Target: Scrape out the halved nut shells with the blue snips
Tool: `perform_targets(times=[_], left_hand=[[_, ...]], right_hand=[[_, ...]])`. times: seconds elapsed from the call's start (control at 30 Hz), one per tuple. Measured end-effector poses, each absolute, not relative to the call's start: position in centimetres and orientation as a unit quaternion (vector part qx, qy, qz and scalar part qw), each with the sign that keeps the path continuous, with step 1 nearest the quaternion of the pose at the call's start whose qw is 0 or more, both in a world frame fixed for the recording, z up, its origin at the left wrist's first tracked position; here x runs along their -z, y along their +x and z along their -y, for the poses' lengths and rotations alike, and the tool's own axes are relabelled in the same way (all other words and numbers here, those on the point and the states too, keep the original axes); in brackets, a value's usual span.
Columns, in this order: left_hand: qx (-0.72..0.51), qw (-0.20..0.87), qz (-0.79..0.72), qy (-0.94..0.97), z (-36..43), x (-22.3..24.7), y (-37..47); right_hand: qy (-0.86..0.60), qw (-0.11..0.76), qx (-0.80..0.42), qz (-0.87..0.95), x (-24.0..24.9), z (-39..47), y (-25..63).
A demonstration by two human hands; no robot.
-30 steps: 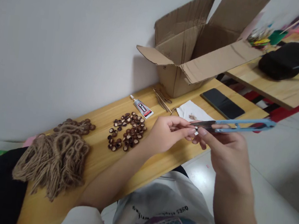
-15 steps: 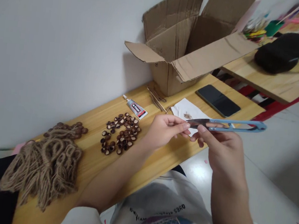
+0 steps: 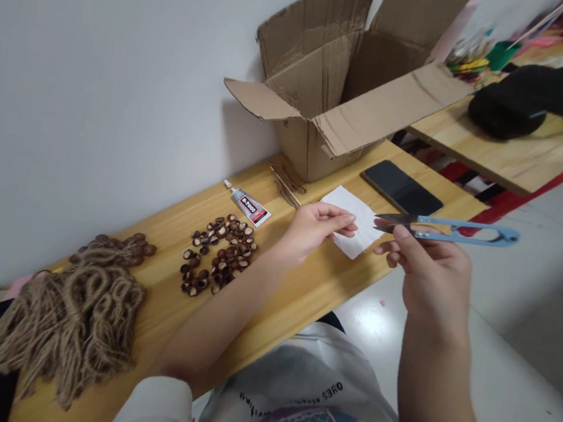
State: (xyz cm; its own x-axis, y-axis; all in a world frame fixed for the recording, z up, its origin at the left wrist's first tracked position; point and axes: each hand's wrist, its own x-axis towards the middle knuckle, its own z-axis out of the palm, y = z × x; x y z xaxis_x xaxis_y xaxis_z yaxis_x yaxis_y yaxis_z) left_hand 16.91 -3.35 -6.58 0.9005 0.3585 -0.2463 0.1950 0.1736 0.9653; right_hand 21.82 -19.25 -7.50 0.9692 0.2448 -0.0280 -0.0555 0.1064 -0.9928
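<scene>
My right hand (image 3: 433,274) is wrapped around a pair of blue-handled thread snips (image 3: 465,232), held level above the table edge. The snips' dark blades point left and are slightly parted. Facing them, my left hand (image 3: 314,231) has thumb and fingertips pinched together; what is between them, if anything, is too small to tell. A small gap separates the fingertips from the blade tips. Beneath the left fingers lies a white sheet of paper (image 3: 358,246). Left of that hand, many cut brown nut-like shells (image 3: 228,262) are spread on the wooden table (image 3: 286,309).
A glue tube (image 3: 252,209) and a thin stick (image 3: 286,188) lie near the open cardboard box (image 3: 312,150). A black phone (image 3: 402,187) is right of the box. Bundled jute cords (image 3: 82,331) with brown beads (image 3: 131,249) lie at left. Another table (image 3: 508,158) stands beyond.
My right hand has drawn the snips right, away from my left fingertips, and the blades now show parted. The view has shifted slightly.
</scene>
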Motion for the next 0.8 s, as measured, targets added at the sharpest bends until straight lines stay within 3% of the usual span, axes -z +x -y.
perform_targets(times=[0.4, 0.8], left_hand=[[-0.012, 0.571, -0.207, 0.794, 1.2, 9.9, 22.0], [-0.006, 0.699, -0.180, 0.692, 2.9, 6.4, 19.9]], right_hand=[[-0.713, 0.685, -0.150, 0.023, 10.6, 18.0, 24.3], [-0.700, 0.699, -0.140, 0.032, 10.9, 17.0, 24.5]])
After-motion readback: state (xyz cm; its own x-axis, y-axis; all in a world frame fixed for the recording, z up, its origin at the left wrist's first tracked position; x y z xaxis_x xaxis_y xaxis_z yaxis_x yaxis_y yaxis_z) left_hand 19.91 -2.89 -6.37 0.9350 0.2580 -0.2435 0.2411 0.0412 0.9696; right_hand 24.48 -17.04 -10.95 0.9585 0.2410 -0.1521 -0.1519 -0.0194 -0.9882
